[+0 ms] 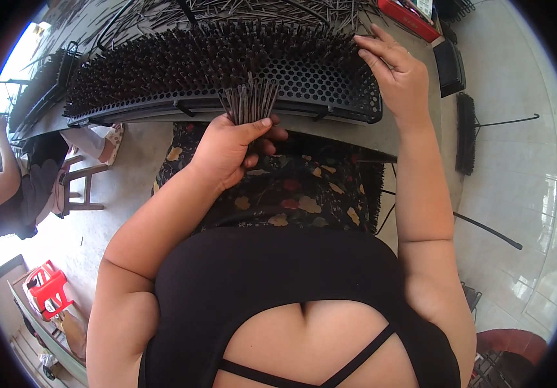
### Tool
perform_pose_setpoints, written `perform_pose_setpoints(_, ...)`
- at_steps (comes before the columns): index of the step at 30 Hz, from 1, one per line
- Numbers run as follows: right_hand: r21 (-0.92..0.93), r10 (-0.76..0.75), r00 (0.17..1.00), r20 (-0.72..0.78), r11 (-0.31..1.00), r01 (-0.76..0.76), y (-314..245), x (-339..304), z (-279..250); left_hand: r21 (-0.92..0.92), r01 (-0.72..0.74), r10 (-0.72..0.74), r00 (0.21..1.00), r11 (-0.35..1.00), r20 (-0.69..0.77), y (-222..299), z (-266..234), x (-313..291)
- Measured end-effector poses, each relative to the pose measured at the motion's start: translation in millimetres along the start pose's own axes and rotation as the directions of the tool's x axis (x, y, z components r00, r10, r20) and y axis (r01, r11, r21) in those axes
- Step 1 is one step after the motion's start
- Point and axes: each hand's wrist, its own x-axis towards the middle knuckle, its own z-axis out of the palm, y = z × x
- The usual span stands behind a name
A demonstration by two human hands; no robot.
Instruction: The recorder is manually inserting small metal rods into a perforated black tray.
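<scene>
My left hand [236,145] is closed around a bundle of thin dark sticks [250,100], which stand up out of the fist at the rack's near edge. Ahead lies a long black rack [310,81] with a perforated top. Many dark sticks [181,61] stand packed in its holes across the left and along the far side, while bare holes show at the near right. At the rack's far right end, my right hand [398,68] is raised with thumb and forefinger brought together in a pinch beside the last standing sticks. Whatever sits between those fingertips is too small to make out.
Loose dark sticks [317,14] lie scattered on the table behind the rack. A red box [411,18] sits at the far right. Another person [16,181] works at the left near a wooden stool [84,187]. A black brush-like piece with a rod [466,134] lies at the right.
</scene>
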Motion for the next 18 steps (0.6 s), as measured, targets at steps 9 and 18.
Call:
perform_pose_setpoints(9, -0.118, -0.016, 0.983, -0.184, 0.993, -0.006, -34.0, -5.7, 8.9, 0.066, -0.108, 0.104, 0.993, 0.992, 0.058, -4.9, 10.1, 0.2)
perform_pose_setpoints(18, 0.672, 0.589, 0.706, 0.393, 0.341, -0.658, -74.5, -28.1, 11.3, 0.050, -0.170, 0.162, 0.978, 0.984, 0.134, -2.0, 18.6, -8.5)
